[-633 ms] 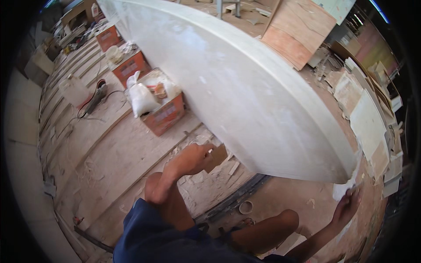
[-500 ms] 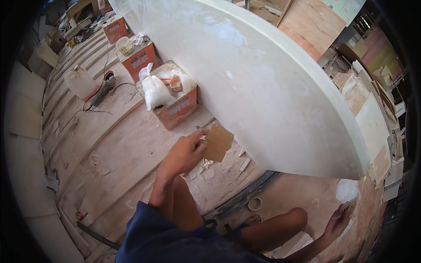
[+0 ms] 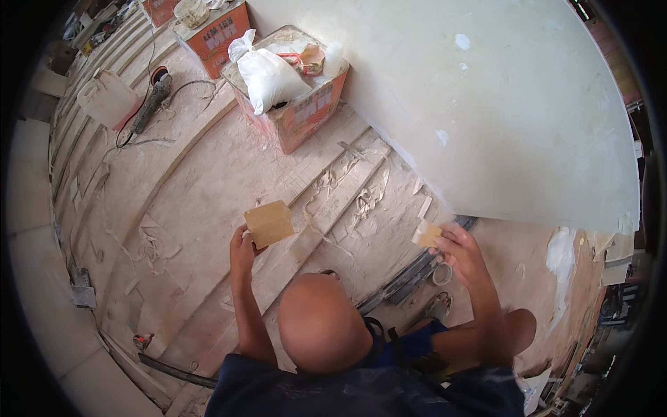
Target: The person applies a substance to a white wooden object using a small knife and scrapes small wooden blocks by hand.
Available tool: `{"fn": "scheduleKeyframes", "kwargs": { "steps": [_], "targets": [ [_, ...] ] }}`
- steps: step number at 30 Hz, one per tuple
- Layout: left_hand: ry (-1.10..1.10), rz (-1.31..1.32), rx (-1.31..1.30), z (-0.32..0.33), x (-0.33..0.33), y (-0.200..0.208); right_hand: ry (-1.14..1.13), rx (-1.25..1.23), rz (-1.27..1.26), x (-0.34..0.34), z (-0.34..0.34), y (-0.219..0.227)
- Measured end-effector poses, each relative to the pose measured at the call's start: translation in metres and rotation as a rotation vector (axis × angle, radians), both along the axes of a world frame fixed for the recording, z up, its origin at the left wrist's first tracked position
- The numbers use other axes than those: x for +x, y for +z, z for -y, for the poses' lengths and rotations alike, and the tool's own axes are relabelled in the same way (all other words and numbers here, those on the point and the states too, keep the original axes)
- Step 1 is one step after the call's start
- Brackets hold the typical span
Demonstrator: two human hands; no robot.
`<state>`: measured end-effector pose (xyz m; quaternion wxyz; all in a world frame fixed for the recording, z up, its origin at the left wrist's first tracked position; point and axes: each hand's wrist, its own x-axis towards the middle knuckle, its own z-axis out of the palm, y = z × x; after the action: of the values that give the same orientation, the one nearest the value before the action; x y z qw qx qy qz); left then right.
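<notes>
My left hand (image 3: 243,251) is closed on the edge of a flat, square tan putty spreader (image 3: 269,223), held above the dusty floor. To its right, my right hand (image 3: 460,254) pinches a smaller tan putty spreader (image 3: 426,234) with whitish stuff along one edge. The two spreaders are well apart. Beyond my right hand stands a big grey-white curved panel (image 3: 514,125) with several white patches (image 3: 463,42) on it. My right hand is near the panel's lower edge; whether it touches it I cannot tell.
An orange-sided box (image 3: 306,115) beside the panel carries a tied white bag (image 3: 267,78). An angle grinder (image 3: 151,104) with a cord lies near a pale jerrycan (image 3: 104,99). Wooden strips (image 3: 319,208) and shavings cover the floor. Dark rails (image 3: 399,281) run by a small ring (image 3: 442,274).
My right hand has come up and left from the far lower right, and a small spreader now shows in it. My left hand, still holding the square spreader, sits lower and further left.
</notes>
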<state>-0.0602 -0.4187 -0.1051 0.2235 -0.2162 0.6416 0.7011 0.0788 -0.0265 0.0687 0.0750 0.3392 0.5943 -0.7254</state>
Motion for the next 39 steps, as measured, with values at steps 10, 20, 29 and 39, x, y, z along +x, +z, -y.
{"fn": "scheduleKeyframes", "kwargs": {
  "steps": [10,20,29,39],
  "targets": [
    [-0.01,-0.04,0.172,-0.015,-0.029,-0.047,0.369,0.217,0.066,-0.081,0.021,0.007],
    [-0.113,-0.213,-0.344,0.0,-0.035,-0.073,0.602,0.321,0.079,-0.132,0.02,0.02],
    [-0.166,-0.148,0.092,-0.059,-0.007,0.0,0.447,-0.186,0.013,-0.144,0.015,-0.054],
    [-0.005,-0.119,0.233,-0.168,0.011,-0.004,0.288,-0.535,0.082,-0.141,0.065,-0.182]
  ]
}}
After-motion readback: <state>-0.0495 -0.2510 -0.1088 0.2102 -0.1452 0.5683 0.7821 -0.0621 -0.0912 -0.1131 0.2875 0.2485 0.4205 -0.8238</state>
